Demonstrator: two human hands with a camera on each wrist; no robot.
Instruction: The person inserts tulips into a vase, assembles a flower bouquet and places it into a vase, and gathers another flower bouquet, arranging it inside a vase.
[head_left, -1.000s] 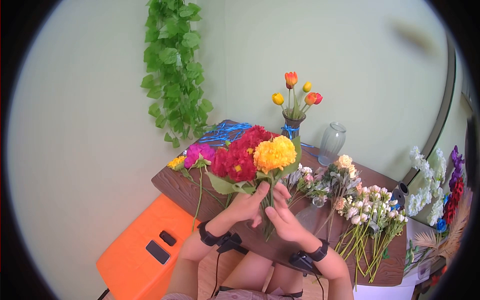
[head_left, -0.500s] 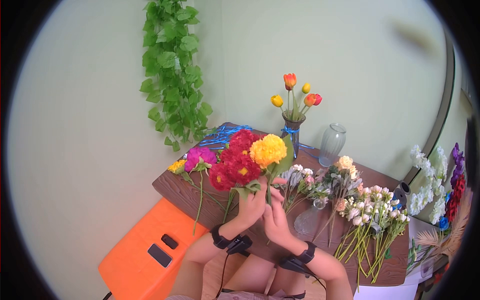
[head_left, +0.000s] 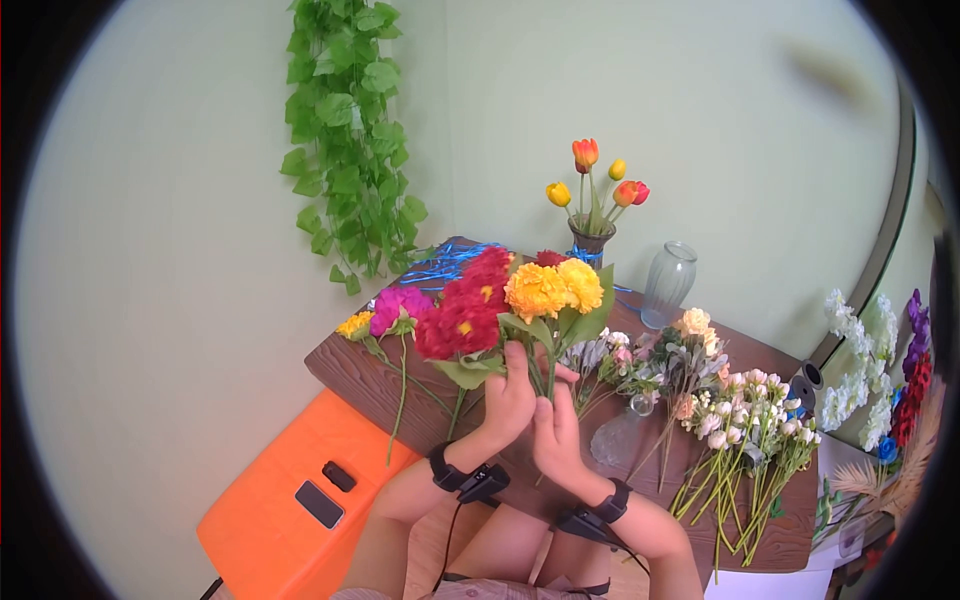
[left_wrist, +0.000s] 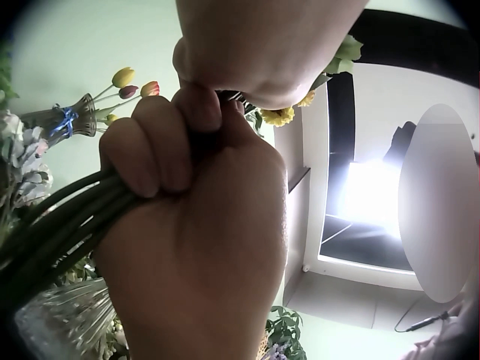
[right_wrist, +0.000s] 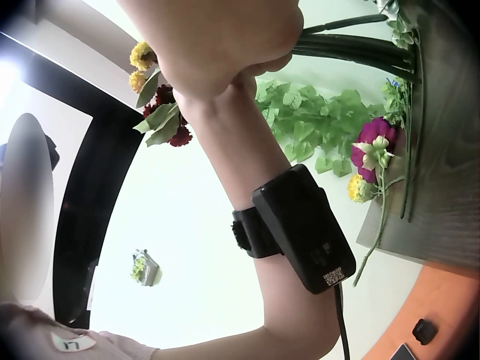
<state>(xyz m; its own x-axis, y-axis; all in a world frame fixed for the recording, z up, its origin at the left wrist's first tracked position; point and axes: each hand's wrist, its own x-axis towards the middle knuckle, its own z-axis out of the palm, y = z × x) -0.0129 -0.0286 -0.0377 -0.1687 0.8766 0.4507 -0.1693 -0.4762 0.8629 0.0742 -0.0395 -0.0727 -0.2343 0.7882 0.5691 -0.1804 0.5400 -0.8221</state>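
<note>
In the head view, a bouquet of red blooms (head_left: 462, 320) and yellow blooms (head_left: 540, 290) with broad green leaves stands up over the table. My left hand (head_left: 512, 400) grips its stems just below the leaves. In the left wrist view, the fingers of the left hand (left_wrist: 180, 172) are curled round several green stems (left_wrist: 67, 217). My right hand (head_left: 560, 440) is close beside the left and holds the stems too, its thumb pointing up. From the right wrist, the back of my right hand (right_wrist: 225, 45) covers its grip, with stems (right_wrist: 352, 49) running out past it.
A magenta flower (head_left: 400, 310) and blue ties (head_left: 450, 268) lie on the brown table (head_left: 340, 355). At the back are a tulip vase (head_left: 590, 240) and a clear glass vase (head_left: 668, 285). White flowers (head_left: 740, 420) spread at right. An orange stool (head_left: 270, 510) holds a phone (head_left: 319, 504).
The bouquet dips, then rises and turns in the hands, its yellow blooms spreading to the right and the red ones tilting left. Both hands stay together at the stems.
</note>
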